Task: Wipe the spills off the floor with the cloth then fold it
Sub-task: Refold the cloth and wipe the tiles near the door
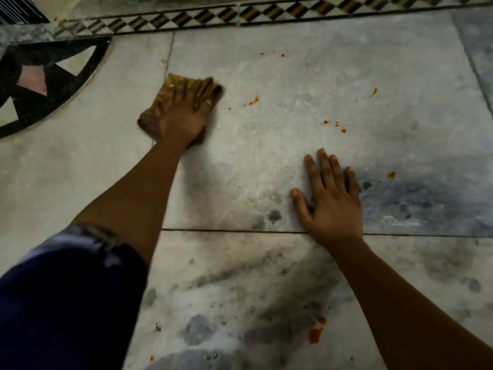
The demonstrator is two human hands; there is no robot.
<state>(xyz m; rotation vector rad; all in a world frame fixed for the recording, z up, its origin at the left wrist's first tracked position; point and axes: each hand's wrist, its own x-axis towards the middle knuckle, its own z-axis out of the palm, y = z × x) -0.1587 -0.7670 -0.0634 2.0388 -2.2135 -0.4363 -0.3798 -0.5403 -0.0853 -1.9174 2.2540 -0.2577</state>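
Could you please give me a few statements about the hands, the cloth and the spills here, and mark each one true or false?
1. The left hand presses the cloth on the floor. True.
2. The right hand holds a second cloth. False: it lies flat on the bare floor, fingers straight, holding nothing.
3. Orange spots lie just right of the cloth. True.
4. The floor is wiped clean. False: spots remain in several places, with a larger spill near the bottom edge.
5. The cloth is neatly folded. False: it is bunched under the hand.
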